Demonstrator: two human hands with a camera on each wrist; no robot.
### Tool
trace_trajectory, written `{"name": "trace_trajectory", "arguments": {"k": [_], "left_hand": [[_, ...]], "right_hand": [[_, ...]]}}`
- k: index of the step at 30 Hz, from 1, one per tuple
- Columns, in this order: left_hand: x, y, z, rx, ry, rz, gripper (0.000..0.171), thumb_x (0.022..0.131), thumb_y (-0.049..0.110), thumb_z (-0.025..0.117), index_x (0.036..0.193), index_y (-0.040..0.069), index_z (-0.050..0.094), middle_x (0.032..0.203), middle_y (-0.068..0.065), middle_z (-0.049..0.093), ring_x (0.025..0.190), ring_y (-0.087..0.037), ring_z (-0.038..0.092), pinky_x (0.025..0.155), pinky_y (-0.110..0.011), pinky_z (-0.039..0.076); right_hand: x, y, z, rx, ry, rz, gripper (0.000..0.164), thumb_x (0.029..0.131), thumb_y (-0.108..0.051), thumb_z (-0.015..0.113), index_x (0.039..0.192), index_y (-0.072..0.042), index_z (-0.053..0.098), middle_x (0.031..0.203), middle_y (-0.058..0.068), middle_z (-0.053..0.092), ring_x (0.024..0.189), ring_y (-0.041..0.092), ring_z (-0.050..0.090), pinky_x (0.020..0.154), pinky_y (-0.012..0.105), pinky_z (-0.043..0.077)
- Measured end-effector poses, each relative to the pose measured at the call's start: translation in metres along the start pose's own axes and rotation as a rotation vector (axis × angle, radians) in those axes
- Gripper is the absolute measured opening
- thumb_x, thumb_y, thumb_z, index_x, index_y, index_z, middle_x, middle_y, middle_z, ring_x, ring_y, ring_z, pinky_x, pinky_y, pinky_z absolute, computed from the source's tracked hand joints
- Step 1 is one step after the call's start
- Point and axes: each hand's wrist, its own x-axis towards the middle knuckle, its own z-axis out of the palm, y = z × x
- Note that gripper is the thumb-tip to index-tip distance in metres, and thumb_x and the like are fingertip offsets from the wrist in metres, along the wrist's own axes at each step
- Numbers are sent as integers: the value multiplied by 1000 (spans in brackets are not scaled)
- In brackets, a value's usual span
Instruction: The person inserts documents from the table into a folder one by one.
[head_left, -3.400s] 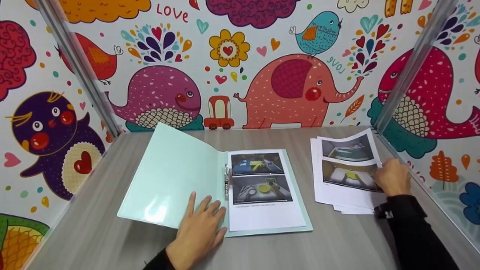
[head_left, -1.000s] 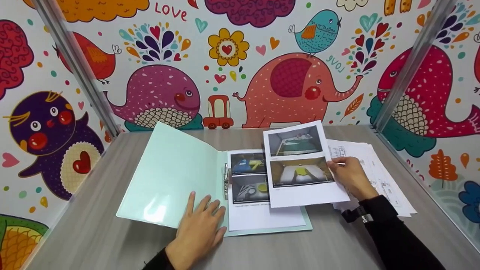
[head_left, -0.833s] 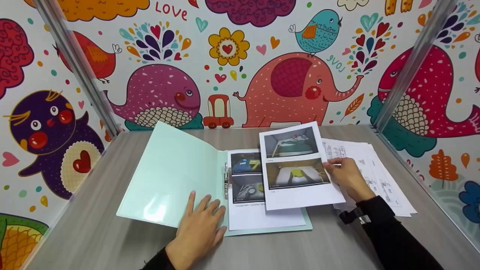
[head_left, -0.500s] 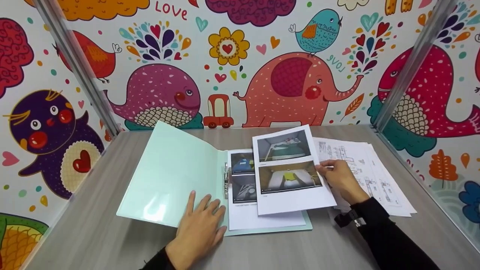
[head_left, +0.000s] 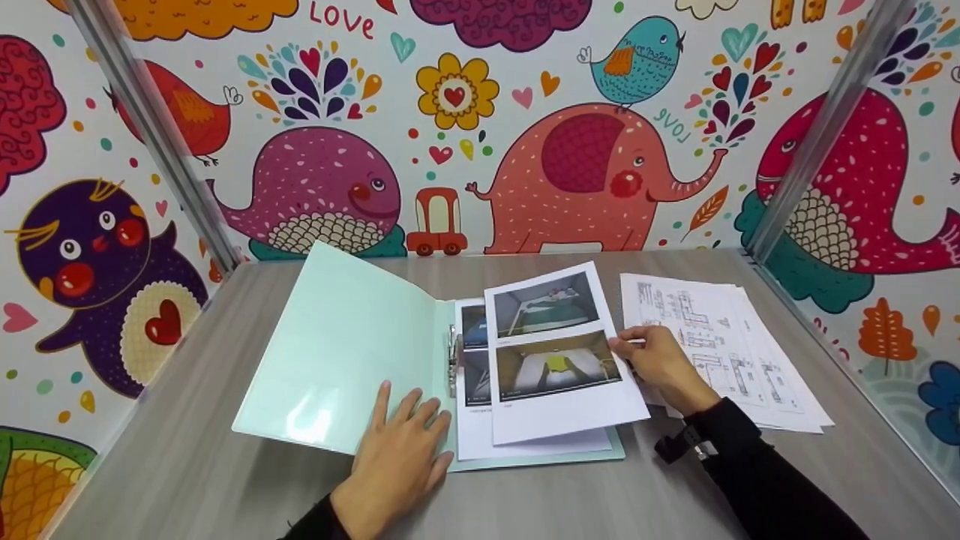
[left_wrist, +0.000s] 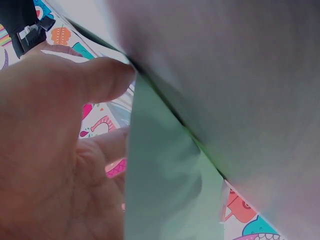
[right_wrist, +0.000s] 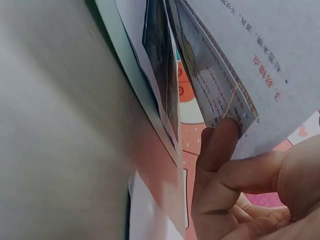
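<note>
A pale green ring binder lies spread in the head view, its left cover tilted up off the table. My left hand rests on the inside of that cover near the spine, fingers straight. Between thumb and fingers, my right hand pinches the right edge of a printed sheet with two photos. This sheet hangs over the binder's right side and partly hides the page lying there. The metal clip at the spine shows beside it. In the right wrist view, the sheet shows printed text, apart from the binder.
A stack of papers with line drawings lies on the grey table to the right, partly behind my right hand. Cartoon-printed walls enclose the table at the back and sides, with metal posts at the corners.
My right hand has lifted the photo sheet off the right stack and brought it left over the binder, lower and nearer the spine, uncovering the line drawings. The left hand has stayed put.
</note>
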Motion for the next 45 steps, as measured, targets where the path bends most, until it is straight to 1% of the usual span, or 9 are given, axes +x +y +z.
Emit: {"name": "trace_trajectory", "arguments": {"k": [5, 11, 17, 22, 29, 32, 35, 42, 45], "left_hand": [[0, 0, -1, 23, 17, 5, 51, 106, 53, 79, 144, 19, 78, 153, -5, 76, 154, -36, 64, 136, -75, 40], [0, 0, 0, 14, 16, 2, 51, 106, 53, 79, 143, 19, 78, 153, -6, 77, 154, -37, 64, 137, -75, 40], [0, 0, -1, 2, 5, 0, 52, 106, 53, 78, 145, 18, 77, 155, -5, 76, 156, -36, 64, 138, -75, 39], [0, 0, -1, -2, 2, 0, 52, 107, 52, 78, 146, 18, 77, 157, -6, 75, 156, -36, 63, 138, -74, 38], [0, -1, -1, -11, 16, 5, 52, 106, 51, 79, 145, 17, 78, 156, -6, 75, 155, -37, 64, 137, -75, 39], [0, -1, -1, -10, 19, 7, 51, 106, 51, 79, 145, 17, 78, 155, -6, 75, 155, -37, 64, 137, -75, 39], [0, 0, -1, -6, 18, 9, 51, 106, 50, 80, 144, 17, 78, 154, -7, 76, 154, -37, 65, 137, -75, 39], [0, 0, 0, -17, -18, 4, 52, 107, 52, 78, 145, 17, 77, 156, -7, 75, 156, -38, 63, 137, -76, 37], [1, -1, -1, -26, -29, 0, 52, 107, 52, 77, 146, 17, 77, 156, -8, 75, 157, -38, 62, 138, -77, 36]], "right_hand": [[-2, -1, 7, -12, -26, -22, 36, 118, -16, 69, 138, 13, 71, 85, -3, 71, 75, 8, 67, 63, 24, 55], [-4, -1, 16, 25, -62, -23, 40, 119, -18, 68, 144, 12, 68, 86, -1, 73, 74, 10, 68, 60, 25, 54], [-7, -2, 24, -1, -53, -26, 40, 118, -23, 71, 143, 9, 71, 93, -1, 76, 74, 12, 66, 57, 26, 49], [-7, -2, 29, -6, -47, -28, 39, 117, -23, 73, 142, 7, 73, 101, 3, 81, 78, 13, 68, 58, 27, 51], [-9, -2, 35, 23, -60, -52, 36, 117, -19, 72, 139, 8, 74, 95, 1, 79, 73, 12, 66, 58, 25, 52], [-9, -3, 36, 35, -66, -61, 37, 117, -20, 72, 140, 9, 72, 96, 1, 80, 73, 12, 66, 58, 25, 52], [-9, -2, 38, 44, -74, -74, 36, 117, -19, 73, 138, 10, 73, 95, 1, 82, 69, 11, 64, 55, 24, 51], [-8, -1, 41, 49, -75, -73, 33, 116, -17, 73, 137, 9, 74, 92, -1, 81, 69, 10, 64, 55, 24, 51], [-7, -1, 41, 52, -72, -74, 32, 116, -17, 74, 136, 8, 75, 93, 1, 82, 69, 10, 64, 55, 24, 51]]}}
